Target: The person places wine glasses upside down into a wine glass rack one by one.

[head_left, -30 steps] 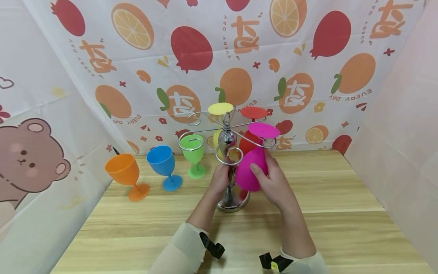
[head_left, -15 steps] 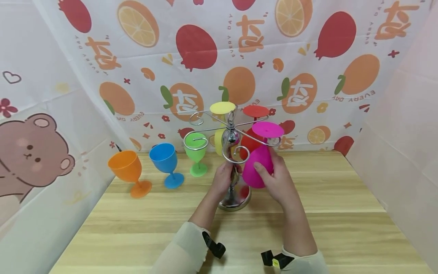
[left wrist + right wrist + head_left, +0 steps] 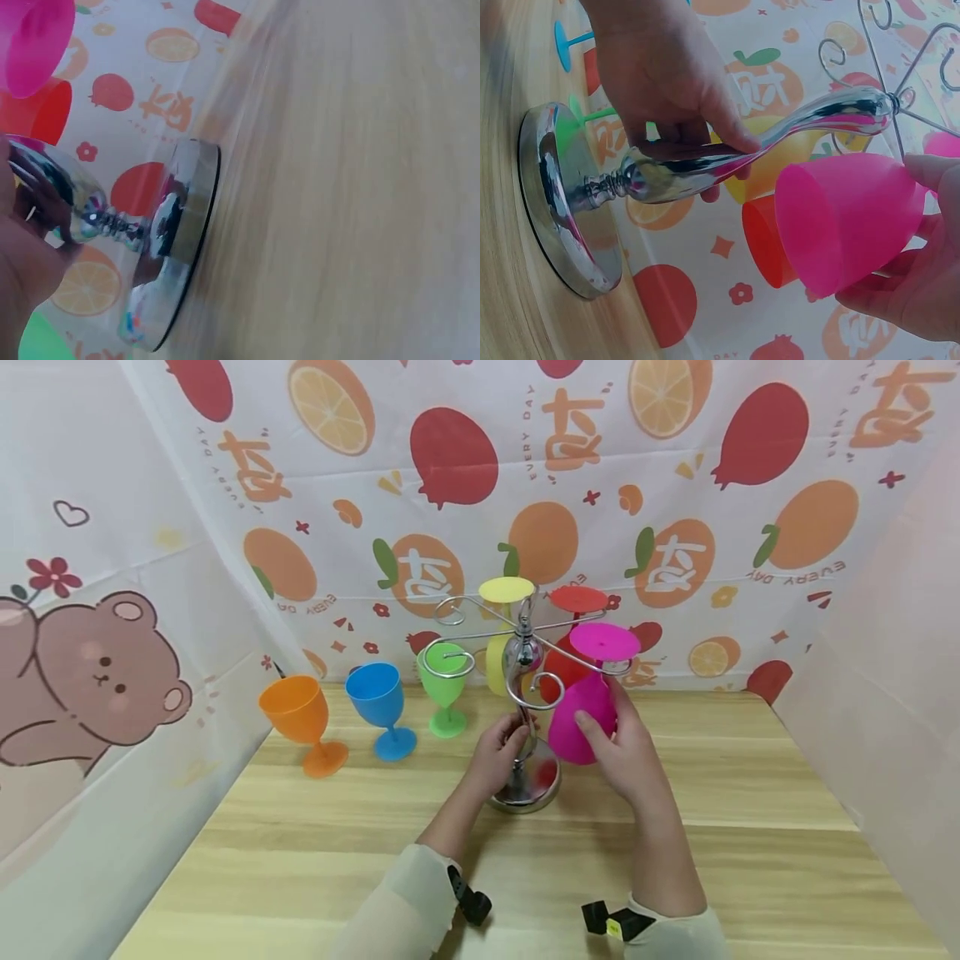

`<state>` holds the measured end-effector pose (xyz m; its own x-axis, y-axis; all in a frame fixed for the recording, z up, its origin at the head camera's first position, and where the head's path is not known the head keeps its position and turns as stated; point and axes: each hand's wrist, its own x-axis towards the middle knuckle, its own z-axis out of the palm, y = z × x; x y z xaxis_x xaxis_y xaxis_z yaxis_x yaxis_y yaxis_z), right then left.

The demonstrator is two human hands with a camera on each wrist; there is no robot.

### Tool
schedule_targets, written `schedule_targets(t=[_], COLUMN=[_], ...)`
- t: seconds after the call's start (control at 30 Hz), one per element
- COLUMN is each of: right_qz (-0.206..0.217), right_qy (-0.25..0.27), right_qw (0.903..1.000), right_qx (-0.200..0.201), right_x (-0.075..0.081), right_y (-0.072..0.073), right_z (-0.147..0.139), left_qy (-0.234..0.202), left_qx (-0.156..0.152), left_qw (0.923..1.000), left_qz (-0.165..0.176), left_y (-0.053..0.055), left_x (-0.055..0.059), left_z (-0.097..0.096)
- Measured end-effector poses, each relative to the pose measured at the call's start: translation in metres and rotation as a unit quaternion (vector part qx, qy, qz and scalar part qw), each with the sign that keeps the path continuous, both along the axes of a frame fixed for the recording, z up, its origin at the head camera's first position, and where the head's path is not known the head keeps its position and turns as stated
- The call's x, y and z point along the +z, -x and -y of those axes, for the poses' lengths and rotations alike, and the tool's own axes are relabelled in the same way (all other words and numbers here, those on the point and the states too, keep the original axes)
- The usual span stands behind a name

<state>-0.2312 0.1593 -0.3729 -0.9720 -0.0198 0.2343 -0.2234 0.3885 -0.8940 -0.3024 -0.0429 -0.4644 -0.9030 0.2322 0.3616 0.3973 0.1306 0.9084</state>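
A chrome goblet rack [image 3: 540, 781] with curled wire arms stands upright on the table. My left hand [image 3: 493, 753] grips its wavy stem above the round base, thumb on the near side. With fingers and thumb around the bowl, my right hand [image 3: 628, 752] holds a pink goblet [image 3: 576, 727] upside down. The goblet's foot lies above a wire loop on the rack's right side. Behind it, a red goblet [image 3: 557, 672] and a yellow goblet [image 3: 496, 667] hang upside down from other arms. In the right wrist view, the pink bowl [image 3: 840, 225] partly covers the red one.
Left of the rack, an orange goblet [image 3: 296, 710], a blue goblet [image 3: 377, 697] and a green goblet [image 3: 442, 689] stand upright in a slanting row on the wooden table [image 3: 315, 860]. A fruit-print cloth [image 3: 457, 539] hangs behind the table.
The head view has swung left, so everything sits farther right in it. My left thumb now shows more plainly on the stem. The pink goblet keeps its place at the loop.
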Motion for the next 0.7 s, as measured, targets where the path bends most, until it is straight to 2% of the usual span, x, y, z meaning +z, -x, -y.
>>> schedule_targets(t=[0.1,0.27,0.43,0.53,0.63,0.7], right_qz=[0.004,-0.001,-0.006,-0.019,-0.074,-0.136], right_qy=[0.001,-0.001,-0.009,-0.001,0.050,0.103], right_qw=[1.0000,1.0000,0.9997,0.9983,0.9889,0.9718], right_qx=[-0.003,-0.008,-0.020,-0.055,-0.119,-0.163], right_x=[0.001,0.001,0.001,0.001,0.002,0.004], right_y=[0.000,-0.001,-0.003,-0.006,-0.011,-0.015], right_z=[-0.002,-0.004,-0.005,-0.007,-0.005,-0.003], left_qy=[0.056,0.143,0.187,0.199,0.202,0.203], left_qx=[0.013,0.024,0.037,0.036,0.027,0.021], left_qw=[0.9983,0.9894,0.9816,0.9792,0.9787,0.9787], left_qz=[-0.010,-0.015,-0.013,-0.017,-0.022,-0.022], left_y=[-0.004,-0.008,-0.008,-0.006,-0.003,-0.001], left_x=[0.006,0.017,0.021,0.020,0.018,0.017], left_z=[0.002,0.003,0.002,0.001,0.002,0.002])
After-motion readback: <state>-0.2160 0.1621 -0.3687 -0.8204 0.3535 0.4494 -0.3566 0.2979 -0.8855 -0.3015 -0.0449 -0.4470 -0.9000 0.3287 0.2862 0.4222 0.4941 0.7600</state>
